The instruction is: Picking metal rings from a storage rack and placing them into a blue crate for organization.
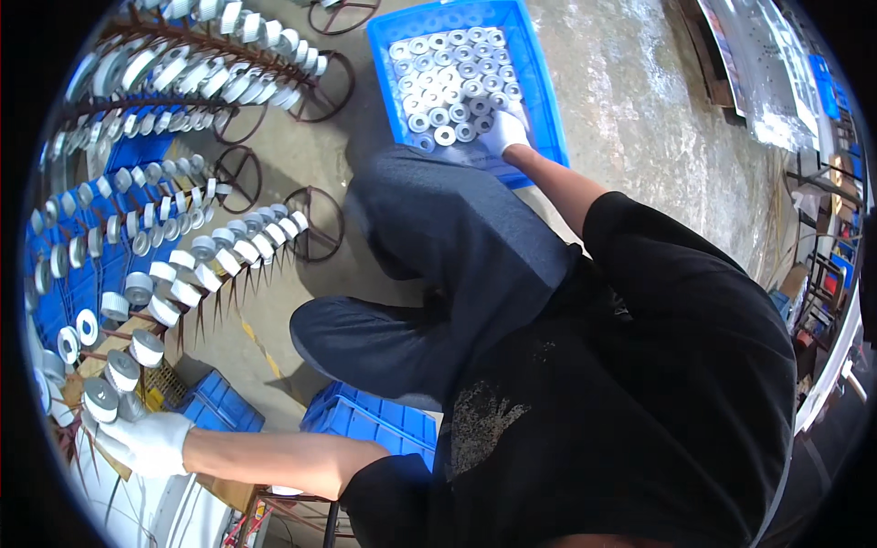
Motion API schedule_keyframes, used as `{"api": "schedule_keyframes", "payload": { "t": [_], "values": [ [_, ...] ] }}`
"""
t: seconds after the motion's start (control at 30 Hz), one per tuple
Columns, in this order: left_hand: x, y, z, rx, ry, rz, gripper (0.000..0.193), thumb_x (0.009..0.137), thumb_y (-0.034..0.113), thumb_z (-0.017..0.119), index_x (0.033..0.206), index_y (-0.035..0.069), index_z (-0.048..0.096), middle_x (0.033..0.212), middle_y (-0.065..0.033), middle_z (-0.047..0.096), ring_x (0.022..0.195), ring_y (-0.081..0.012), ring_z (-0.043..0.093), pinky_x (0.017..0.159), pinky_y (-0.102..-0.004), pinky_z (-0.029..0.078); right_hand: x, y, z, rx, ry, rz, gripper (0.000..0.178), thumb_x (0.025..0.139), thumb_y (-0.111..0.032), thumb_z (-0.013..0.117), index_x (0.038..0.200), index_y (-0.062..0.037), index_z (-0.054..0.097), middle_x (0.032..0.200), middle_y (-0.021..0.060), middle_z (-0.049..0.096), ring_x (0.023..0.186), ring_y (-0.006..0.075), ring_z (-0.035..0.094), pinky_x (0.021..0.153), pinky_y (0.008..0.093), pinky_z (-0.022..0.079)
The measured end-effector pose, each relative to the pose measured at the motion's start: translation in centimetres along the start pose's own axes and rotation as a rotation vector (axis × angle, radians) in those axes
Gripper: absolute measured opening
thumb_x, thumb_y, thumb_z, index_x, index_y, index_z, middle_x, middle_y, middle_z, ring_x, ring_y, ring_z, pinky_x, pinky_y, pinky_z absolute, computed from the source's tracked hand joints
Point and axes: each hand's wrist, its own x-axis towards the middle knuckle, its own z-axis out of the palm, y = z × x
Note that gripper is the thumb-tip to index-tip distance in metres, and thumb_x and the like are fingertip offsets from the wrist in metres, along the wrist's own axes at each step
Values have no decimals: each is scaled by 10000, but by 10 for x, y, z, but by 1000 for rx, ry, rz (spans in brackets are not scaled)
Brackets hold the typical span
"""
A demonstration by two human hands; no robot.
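My left hand [151, 445], in a white glove, is at the lower left beside a hanging rack. Its fingers curl around a grey-white ribbed round cap [100, 399], partly hiding how it is held. Other ribbed caps [147, 348] sit on the rack's spikes just above. My right hand [505, 133], also gloved in white, reaches into a blue plastic bin [543, 87] at the top. It touches the near right side of rows of round metal pieces with centre holes [445, 135]. Glare and the hand's angle hide its fingertips.
Several rust-brown spiked racks [219, 283] loaded with caps fill the left, with round wheel-like ends [315, 224]. Blue crates [370, 422] stand below my legs and at the lower left. Clear plastic-wrapped goods [772, 82] lie at the upper right.
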Motion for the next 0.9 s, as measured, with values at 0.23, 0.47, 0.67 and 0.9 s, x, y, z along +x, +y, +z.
{"api": "schedule_keyframes", "payload": {
  "t": [0.23, 0.47, 0.67, 0.9],
  "values": [
    [-6, 7, -39, 114, 104, -187, 244, 865, 159, 575, 1024, -11, 650, 912, -107, 675, 766, -180, 635, 671, -266, 521, -1, -55, -27, -6, 78, -351, 307, 701, -173, 544, 936, 5, 628, 830, 203, 653, 708, 374, 613, 648, 424, 486],
    [-32, 20, -12, -766, -166, -562, 391, 857, 16, 436, 1242, -40, 477, 1075, -196, 601, 599, -165, 574, 551, -249, 503, -53, -282, -185, 629, -69, -596, 319, 792, -144, 663, 1069, 7, 614, 930, 105, 634, 743, 187, 588, 679, 275, 469],
    [-16, 15, -2, -441, -216, -619, 366, 865, 20, 396, 1206, -24, 522, 1008, -176, 635, 617, -155, 570, 548, -228, 460, -98, -448, -213, 770, 64, -1353, 558, 708, -184, 734, 1200, -16, 533, 1067, 113, 592, 768, 234, 594, 708, 296, 482],
    [-15, 0, 13, -481, -296, -677, 336, 877, 72, 426, 1181, 45, 567, 856, -107, 659, 647, -136, 560, 560, -243, 446, -93, -511, -193, 555, -31, -1354, 555, 662, -225, 732, 1136, 6, 562, 988, 134, 626, 788, 283, 615, 754, 333, 488]
  ]
}}
